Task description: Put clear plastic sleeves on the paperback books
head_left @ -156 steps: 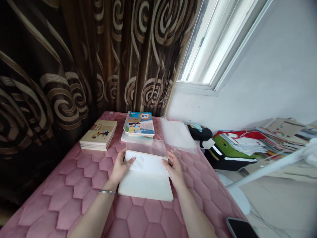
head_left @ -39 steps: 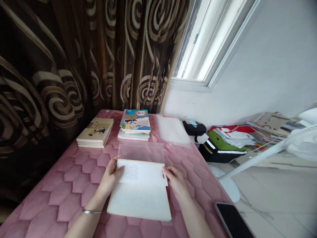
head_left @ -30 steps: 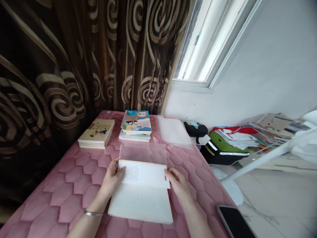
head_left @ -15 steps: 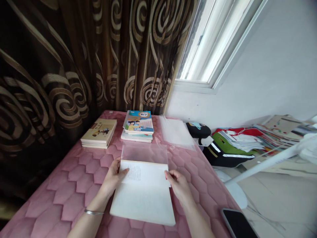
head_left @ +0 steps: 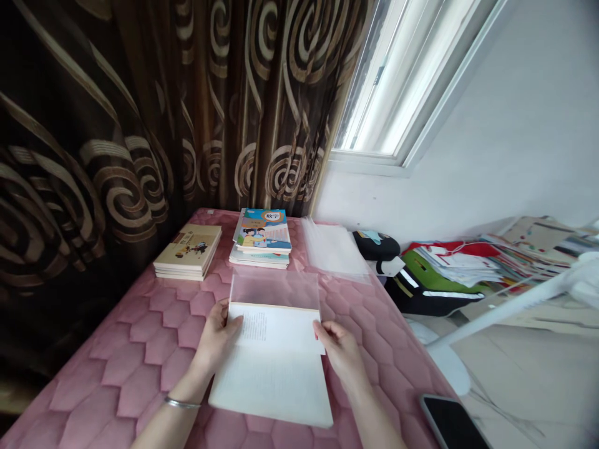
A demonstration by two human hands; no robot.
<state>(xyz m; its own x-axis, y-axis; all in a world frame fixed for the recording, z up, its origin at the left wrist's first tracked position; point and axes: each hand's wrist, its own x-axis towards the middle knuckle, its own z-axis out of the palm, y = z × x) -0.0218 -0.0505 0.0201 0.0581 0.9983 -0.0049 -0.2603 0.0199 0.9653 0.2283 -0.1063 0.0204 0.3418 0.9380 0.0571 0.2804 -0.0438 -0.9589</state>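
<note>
An open book lies on the pink quilted surface in front of me, its white flap page printed with a small block of text. Beyond its far edge sticks out a clear plastic book cover. My left hand grips the book's left edge, thumb on top of the page and fingers partly underneath. On the opposite side my right hand pinches the right edge near a small red mark. How far the plastic wraps around the book is hard to see.
Behind stand a stack of tan books and a stack of textbooks. Clear plastic covers lie at the back right. A phone rests near the right edge. Past that edge are a white fan and a green-black bag.
Compared with the oldest frame, the book and both hands are closer to me, and more of the clear cover shows beyond the far edge. Over the last second the hands stay almost still.
</note>
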